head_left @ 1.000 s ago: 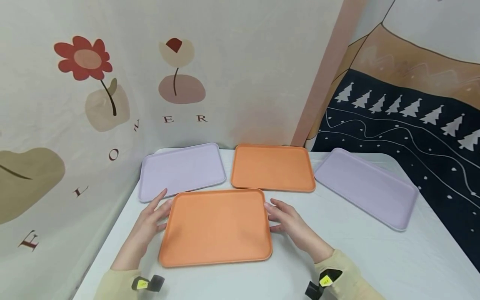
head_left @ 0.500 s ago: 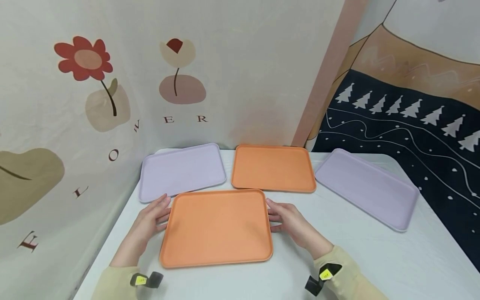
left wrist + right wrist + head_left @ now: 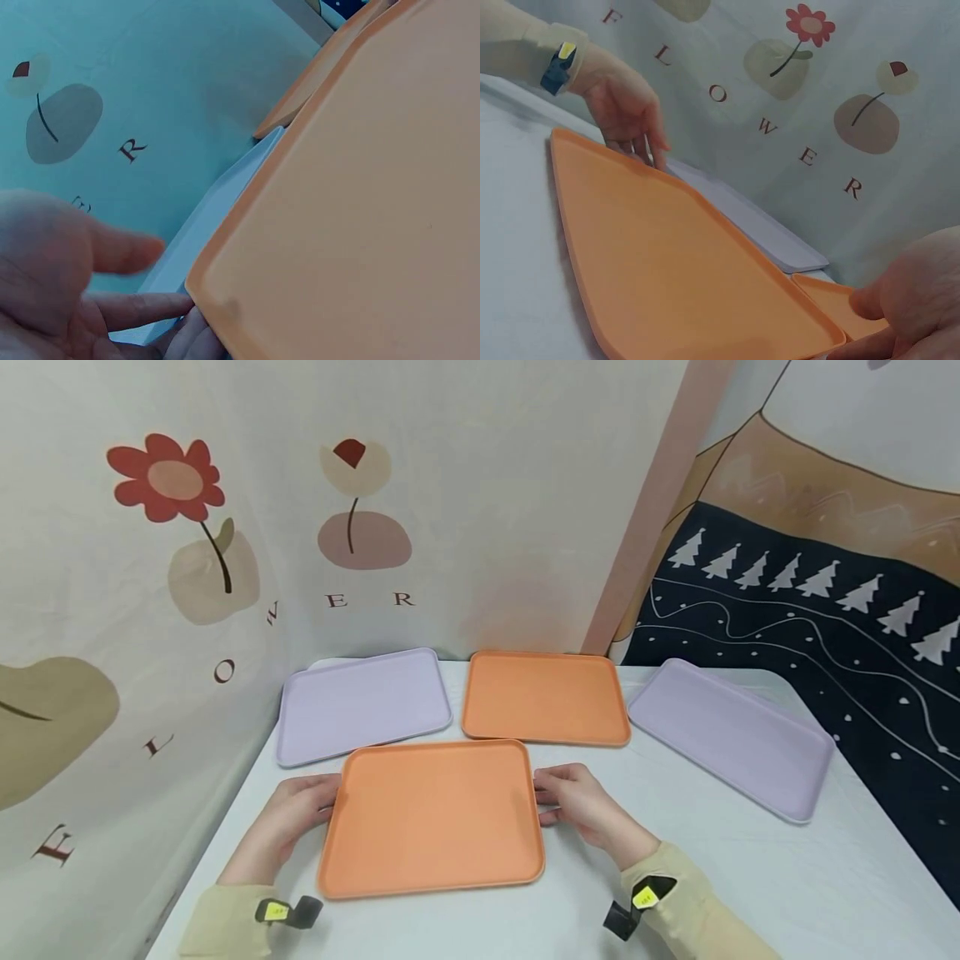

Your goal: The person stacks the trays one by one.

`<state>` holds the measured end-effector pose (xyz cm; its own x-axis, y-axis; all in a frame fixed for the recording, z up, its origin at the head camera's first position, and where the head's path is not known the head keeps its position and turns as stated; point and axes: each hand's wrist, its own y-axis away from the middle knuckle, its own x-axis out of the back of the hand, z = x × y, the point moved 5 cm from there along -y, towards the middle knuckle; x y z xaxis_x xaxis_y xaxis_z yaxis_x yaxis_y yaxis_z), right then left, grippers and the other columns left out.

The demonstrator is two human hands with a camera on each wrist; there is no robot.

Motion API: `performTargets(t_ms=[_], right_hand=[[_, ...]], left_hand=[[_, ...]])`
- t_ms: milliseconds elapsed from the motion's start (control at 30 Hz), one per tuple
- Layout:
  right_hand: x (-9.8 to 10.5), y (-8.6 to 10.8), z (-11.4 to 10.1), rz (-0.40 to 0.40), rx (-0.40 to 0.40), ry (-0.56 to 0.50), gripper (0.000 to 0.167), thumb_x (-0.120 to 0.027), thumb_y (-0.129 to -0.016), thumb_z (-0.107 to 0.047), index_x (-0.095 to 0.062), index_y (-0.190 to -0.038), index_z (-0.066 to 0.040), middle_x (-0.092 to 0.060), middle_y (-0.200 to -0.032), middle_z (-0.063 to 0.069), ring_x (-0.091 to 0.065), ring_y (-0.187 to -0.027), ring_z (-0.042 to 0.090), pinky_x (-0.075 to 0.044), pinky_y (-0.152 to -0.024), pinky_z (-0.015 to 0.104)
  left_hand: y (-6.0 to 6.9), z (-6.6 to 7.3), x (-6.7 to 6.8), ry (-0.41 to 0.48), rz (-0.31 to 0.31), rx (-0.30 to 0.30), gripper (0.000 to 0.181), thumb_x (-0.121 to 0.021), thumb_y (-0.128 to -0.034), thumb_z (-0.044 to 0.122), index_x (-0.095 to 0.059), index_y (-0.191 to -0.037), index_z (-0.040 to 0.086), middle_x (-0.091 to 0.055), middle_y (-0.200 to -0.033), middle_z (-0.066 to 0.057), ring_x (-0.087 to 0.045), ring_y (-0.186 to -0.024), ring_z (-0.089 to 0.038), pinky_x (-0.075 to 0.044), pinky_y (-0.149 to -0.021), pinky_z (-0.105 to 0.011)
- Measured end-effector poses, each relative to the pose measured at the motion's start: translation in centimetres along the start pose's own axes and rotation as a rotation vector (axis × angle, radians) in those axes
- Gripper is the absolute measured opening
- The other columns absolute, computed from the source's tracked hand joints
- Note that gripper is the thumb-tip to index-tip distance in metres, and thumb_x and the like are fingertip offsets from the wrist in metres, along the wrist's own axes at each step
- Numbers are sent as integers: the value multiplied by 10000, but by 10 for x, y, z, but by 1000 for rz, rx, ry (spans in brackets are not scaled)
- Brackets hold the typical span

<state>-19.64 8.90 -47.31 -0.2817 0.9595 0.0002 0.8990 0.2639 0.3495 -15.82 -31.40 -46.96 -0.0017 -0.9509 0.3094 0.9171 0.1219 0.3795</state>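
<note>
An orange tray (image 3: 433, 818) lies at the front middle of the white table. At its left edge is my left hand (image 3: 292, 814); the left wrist view shows the thumb (image 3: 127, 251) held off the tray and the fingers reaching its rim, with some fingertips hidden. My right hand (image 3: 581, 806) is at the opposite edge, fingers extended to the rim. In the right wrist view the right thumb (image 3: 866, 301) stands apart from the tray. Behind lie a second orange tray (image 3: 547, 697), a purple tray (image 3: 363, 706) at left and another purple tray (image 3: 735, 735) at right.
The white table (image 3: 675, 868) extends around the trays. A cloth backdrop (image 3: 487, 485) with flowers and letters hangs behind and at the left. On the right is a dark cloth (image 3: 810, 602) printed with white trees. Each wrist wears a black strap device (image 3: 288, 911).
Both hands have shifted slightly at the front orange tray's sides. The left thumb and fingers, spread upward earlier, have come lower and closer together. The trays stay in place.
</note>
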Motion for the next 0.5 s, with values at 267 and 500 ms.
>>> performTargets(t_ms=[267, 500], right_hand=[[-2, 1, 2, 27, 29, 35, 333, -543, -1077, 15, -569, -1360, 188, -710, -1168, 240, -728, -996, 290, -658, -744, 358], [-3, 1, 3, 44, 56, 64, 366, -575, -989, 141, -598, -1353, 167, -643, -1198, 231, -691, -863, 209, -629, -665, 285]], left_hand=[[0, -2, 1, -56, 69, -32, 450, -563, -1064, 13, -485, -1466, -172, -535, -1436, -357, -616, -1239, -339, -620, -914, -329], [2, -4, 4, -47, 100, -16, 458, -578, -1048, -11, -495, -1477, -146, -543, -1439, -331, -591, -1281, -374, -612, -941, -344]])
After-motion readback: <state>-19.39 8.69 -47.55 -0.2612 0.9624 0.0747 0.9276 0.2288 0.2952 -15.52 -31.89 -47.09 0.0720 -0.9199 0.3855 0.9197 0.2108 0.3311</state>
